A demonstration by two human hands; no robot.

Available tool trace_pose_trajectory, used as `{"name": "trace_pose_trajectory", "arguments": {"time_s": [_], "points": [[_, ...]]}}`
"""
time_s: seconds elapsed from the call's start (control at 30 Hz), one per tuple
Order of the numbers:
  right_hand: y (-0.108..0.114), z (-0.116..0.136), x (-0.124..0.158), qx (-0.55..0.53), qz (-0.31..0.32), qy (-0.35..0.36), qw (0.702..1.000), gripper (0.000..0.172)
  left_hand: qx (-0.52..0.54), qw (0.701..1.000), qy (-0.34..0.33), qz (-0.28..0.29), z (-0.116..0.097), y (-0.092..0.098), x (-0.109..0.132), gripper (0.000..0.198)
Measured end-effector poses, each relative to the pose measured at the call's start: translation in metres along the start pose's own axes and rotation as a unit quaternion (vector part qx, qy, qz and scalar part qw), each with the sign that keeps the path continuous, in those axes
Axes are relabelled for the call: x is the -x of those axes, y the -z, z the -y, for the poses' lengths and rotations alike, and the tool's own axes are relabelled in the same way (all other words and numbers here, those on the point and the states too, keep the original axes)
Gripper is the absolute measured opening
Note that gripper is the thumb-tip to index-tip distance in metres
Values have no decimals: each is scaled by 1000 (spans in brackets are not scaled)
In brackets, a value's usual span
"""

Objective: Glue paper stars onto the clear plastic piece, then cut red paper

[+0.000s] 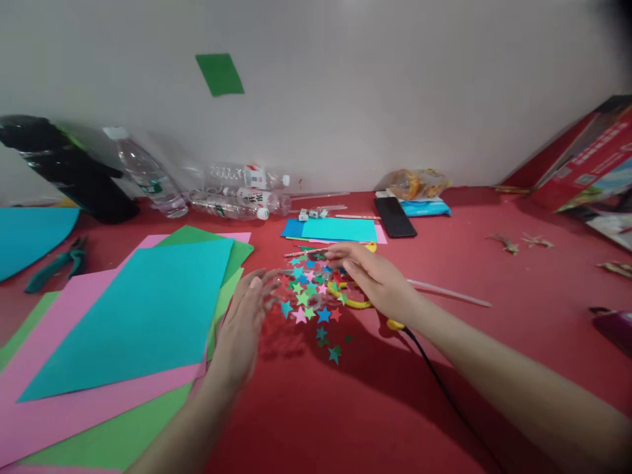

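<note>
We've got the paper stars [310,297] heaped mid red table [494,257]; L hand [245,319] at their 9 o'clock, fingers straight & held together, tips just beside the heap, prob. not touching (blurred); R hand [376,280] at 3 o'clock, palm down, fingers stretched side by side over the heap's far edge; yellow-handled tool [356,303] w/ black cord [437,378] under R wrist; teal sheet [143,316] further out at 9 o'clock.

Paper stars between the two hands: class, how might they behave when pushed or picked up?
The paper stars look thin and flat, so probably very light, sliding easily on the red table. Lying flush, each may be hard to pinch up. Loose and small, they could scatter between the left hand and right hand.
</note>
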State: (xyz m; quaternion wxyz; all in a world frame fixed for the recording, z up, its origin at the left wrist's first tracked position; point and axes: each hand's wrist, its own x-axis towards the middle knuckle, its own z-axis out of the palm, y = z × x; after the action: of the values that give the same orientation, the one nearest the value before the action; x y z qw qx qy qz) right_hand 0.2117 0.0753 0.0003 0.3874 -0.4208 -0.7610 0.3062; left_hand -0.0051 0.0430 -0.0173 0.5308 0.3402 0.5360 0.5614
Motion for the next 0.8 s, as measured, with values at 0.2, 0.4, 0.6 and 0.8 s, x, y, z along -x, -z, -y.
{"name": "trace_pose_trajectory", "arguments": {"time_s": [0.2,0.4,0.6,0.8], "points": [[15,-7,2,0,-24,-30,999,25,-45,998,23,33,4,2,1,46],[16,2,15,13,36,-38,999,31,-83,995,22,47,8,5,1,47],[12,6,25,38,45,-55,997,37,-87,995,15,39,9,1,3,52],[14,10,27,157,5,24,987,30,-218,959,-176,32,2,-2,14,41]]}}
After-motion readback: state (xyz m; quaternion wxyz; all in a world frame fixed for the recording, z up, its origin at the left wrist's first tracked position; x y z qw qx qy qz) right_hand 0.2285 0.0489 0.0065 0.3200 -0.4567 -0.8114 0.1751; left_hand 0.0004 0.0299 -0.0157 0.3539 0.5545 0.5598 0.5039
